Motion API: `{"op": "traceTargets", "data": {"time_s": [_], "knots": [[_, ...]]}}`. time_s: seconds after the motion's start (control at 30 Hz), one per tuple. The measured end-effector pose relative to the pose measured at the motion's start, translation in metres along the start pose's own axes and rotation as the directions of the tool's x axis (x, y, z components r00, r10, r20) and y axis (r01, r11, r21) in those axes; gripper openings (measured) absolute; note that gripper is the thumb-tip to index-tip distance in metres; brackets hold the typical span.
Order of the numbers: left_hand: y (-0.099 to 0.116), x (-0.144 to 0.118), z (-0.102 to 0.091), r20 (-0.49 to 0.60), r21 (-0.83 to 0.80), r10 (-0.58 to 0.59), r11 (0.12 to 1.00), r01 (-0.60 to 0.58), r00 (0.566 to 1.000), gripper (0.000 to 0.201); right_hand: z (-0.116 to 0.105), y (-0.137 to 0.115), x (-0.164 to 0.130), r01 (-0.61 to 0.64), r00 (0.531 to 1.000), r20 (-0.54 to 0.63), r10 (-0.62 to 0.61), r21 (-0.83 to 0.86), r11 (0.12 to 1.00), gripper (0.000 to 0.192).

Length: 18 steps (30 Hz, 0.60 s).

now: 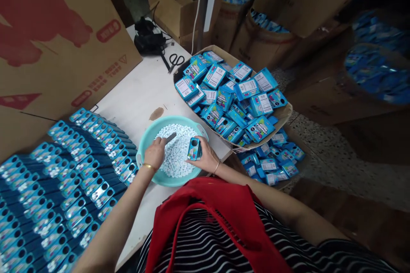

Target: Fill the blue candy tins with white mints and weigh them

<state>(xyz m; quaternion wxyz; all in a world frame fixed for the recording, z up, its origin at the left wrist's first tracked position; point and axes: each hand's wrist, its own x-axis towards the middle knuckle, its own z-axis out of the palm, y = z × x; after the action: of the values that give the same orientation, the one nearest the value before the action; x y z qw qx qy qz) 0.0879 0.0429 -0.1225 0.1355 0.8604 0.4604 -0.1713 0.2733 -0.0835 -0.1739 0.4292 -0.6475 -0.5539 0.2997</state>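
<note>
Red apron nearest. Right hand grips small blue box over teal plastic basin of white pellets; left hand pinches grey scoop. Done: filled blue boxes in rows at left. Left: heaped carton of blue boxes.

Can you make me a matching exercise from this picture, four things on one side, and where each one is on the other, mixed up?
Things:
1. small blue box
2. white pellets
3. scissors
4. rows of blue boxes

Places:
A. in the teal basin
B. lined up on the table's left side
C. held in the right hand
D. on the table's far end, near the black bundle

Pairs: 1-C, 2-A, 3-D, 4-B
</note>
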Motion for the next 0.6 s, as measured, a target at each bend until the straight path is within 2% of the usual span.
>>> {"op": "traceTargets", "data": {"time_s": [0.07,0.13,0.2,0.27,0.37,0.47,0.6], "knots": [[-0.006,0.016,0.035,0.016,-0.088,-0.012,0.996,0.014,1.000,0.040,-0.009,-0.005,-0.002,-0.046,0.999,-0.024,0.047,0.024,0.999,0.089],[-0.002,0.023,0.063,0.027,-0.149,0.006,0.989,-0.002,1.000,0.040,-0.017,-0.009,-0.005,-0.094,0.995,-0.034,0.096,0.048,0.994,0.090],[0.007,0.021,0.082,0.036,-0.201,0.042,0.979,-0.034,0.998,0.041,-0.021,-0.010,-0.007,-0.133,0.990,-0.036,0.136,0.070,0.989,0.090],[0.016,0.015,0.094,0.048,-0.266,0.085,0.962,-0.069,0.995,0.041,-0.023,-0.009,-0.009,-0.152,0.987,-0.034,0.156,0.082,0.985,0.089],[0.026,0.005,0.101,0.066,-0.375,0.160,0.919,-0.124,0.985,0.036,-0.022,-0.007,-0.011,-0.151,0.987,-0.038,0.154,0.085,0.985,0.089],[0.029,-0.001,0.101,0.078,-0.474,0.214,0.867,-0.153,0.974,0.033,-0.021,-0.007,-0.013,-0.140,0.989,-0.037,0.144,0.087,0.986,0.090],[0.021,-0.011,0.084,0.075,-0.555,0.222,0.819,-0.144,0.972,0.030,-0.022,-0.008,-0.018,-0.119,0.993,-0.008,0.119,0.069,0.991,0.089]]}}
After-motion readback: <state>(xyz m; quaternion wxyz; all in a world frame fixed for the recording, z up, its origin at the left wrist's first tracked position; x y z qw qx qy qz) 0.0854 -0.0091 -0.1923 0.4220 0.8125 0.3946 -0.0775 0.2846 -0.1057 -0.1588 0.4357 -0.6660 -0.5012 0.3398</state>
